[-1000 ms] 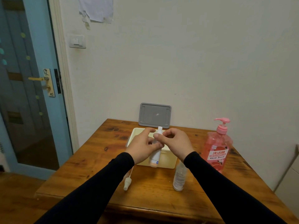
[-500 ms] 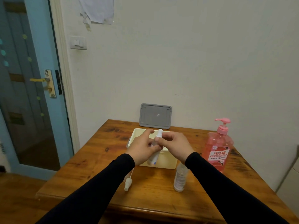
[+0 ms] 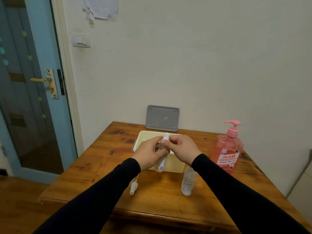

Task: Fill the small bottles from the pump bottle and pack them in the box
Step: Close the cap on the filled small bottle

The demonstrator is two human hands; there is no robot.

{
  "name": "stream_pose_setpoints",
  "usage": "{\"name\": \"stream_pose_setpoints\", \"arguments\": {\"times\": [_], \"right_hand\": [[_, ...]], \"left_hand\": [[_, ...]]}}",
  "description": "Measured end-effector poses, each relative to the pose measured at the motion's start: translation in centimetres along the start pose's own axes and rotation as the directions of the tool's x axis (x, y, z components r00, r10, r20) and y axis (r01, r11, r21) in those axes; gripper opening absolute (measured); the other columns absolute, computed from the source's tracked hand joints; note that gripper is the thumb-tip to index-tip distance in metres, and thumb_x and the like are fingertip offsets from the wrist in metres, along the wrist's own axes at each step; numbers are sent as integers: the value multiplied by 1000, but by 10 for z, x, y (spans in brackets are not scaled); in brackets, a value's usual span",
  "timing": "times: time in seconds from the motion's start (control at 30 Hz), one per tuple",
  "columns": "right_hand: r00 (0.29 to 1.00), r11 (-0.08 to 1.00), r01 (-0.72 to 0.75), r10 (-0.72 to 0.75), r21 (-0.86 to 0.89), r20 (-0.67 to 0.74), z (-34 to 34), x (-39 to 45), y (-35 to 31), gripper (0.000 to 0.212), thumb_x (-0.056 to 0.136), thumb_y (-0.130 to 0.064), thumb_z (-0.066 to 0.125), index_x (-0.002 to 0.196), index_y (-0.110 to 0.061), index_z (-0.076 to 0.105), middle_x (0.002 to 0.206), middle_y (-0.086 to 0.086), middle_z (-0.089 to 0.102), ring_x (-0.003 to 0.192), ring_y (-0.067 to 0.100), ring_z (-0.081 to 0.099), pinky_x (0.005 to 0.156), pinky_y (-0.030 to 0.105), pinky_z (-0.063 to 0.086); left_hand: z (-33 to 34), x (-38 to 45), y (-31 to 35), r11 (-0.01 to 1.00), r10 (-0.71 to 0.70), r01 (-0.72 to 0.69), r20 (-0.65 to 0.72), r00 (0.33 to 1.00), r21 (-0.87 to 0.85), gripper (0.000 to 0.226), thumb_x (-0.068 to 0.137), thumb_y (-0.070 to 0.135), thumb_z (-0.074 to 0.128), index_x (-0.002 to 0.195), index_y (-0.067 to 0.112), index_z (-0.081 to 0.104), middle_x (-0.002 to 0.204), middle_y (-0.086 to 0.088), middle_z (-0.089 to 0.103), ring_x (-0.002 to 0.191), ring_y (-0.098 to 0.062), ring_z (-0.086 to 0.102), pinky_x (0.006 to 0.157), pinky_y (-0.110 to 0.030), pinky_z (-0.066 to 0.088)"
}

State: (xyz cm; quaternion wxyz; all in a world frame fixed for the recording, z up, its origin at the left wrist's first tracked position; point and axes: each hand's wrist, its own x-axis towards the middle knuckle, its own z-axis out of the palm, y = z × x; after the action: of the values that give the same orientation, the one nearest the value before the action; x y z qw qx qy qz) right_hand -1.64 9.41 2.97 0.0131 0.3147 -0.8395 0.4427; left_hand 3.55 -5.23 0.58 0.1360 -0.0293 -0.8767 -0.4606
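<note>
Left hand (image 3: 148, 153) grips small bottle (image 3: 162, 160) over box (image 3: 175, 166) w/ right hand (image 3: 183, 149) pinching spray cap (image 3: 166, 138); keep bottle upright, twist cap straight till snug.

Table (image 3: 104, 159): glossy varnished wood. Box (image 3: 175, 166): matt cream plastic. Pump bottle (image 3: 227, 154), 3 o'clock: glossy translucent pink plastic.
</note>
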Motion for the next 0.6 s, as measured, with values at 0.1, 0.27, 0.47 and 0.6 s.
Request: {"name": "stream_pose_setpoints", "arguments": {"times": [0.1, 0.27, 0.47, 0.6], "right_hand": [[997, 998, -19, 16, -55, -70, 9, 2, 4, 30, 91, -45, 56, 62, -37, 59, 54, -28, 57, 58, -9, 53, 57, 16, 34], [993, 997, -53, 45, -65, -107, 22, 1, 8, 20, 91, -47, 55, 84, -35, 69, 69, -22, 62, 72, -1, 58, 61, 16, 39], [994, 989, -108, 110, -100, 6, 26, -3, 15, 35, 89, -49, 57, 111, -24, 69, 107, -10, 67, 101, 10, 59, 78, 22, 42], [992, 974, -117, 122, -194, 12, 23, -4, 18, 59, 83, -60, 56, 129, -24, 57, 132, -8, 56, 121, 13, 50, 89, 24, 37]], "left_hand": [[9, -1, -6, 1000, 7, -7, -72, 997, 1, 40, 89, 36, 63, 127, 31, 53, 113, 9, 63, 105, -9, 57, 85, -26, 50], [17, -5, -11, 1000, 4, -2, -134, 991, 12, 27, 91, 34, 60, 114, 43, 50, 93, 22, 57, 85, 2, 55, 66, -11, 42], [23, -16, -23, 1000, -31, 31, -120, 992, -2, 22, 90, 34, 60, 111, 36, 54, 90, 23, 58, 81, 7, 54, 55, -7, 41], [33, -20, -33, 996, -93, 92, -86, 992, -11, 30, 88, 34, 63, 117, 30, 55, 97, 14, 63, 86, 0, 58, 64, -12, 43]]}}
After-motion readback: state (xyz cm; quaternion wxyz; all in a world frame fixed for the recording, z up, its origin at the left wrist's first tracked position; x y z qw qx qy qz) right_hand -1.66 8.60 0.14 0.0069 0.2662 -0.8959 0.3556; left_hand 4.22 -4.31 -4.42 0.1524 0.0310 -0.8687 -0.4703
